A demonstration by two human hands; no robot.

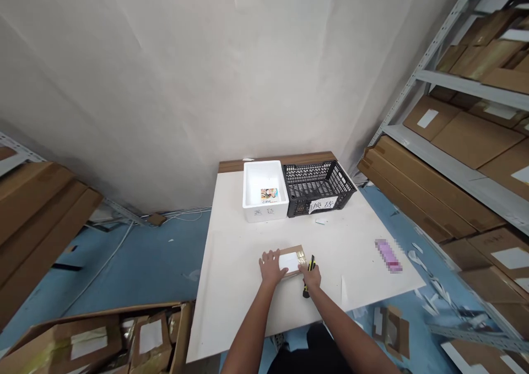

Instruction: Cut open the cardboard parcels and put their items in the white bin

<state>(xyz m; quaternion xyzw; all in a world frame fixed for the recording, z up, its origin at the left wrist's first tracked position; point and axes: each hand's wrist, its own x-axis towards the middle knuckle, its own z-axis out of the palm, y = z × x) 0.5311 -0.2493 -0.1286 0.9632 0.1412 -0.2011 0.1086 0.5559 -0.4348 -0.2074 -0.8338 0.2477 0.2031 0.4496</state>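
A small cardboard box (284,251) with a white label and shiny tape at its right end lies on the white table (235,286). My left hand (271,267) holds its left end, fingers spread over that side and thumb along the near edge. At the right end, my right hand (311,277) is closed around a yellow-and-black utility knife (306,292). The knife points away from me, and its blade cannot be made out. The thumb side of this hand touches the box's near right corner.
Behind the box stand a white foam bin (266,214) holding a colourful packet (269,195), and a black plastic crate (301,205). A blurred pink item (388,254) lies at the right. Shelves with cartons (475,137) line the right; a large carton of parcels (185,330) stands lower left.
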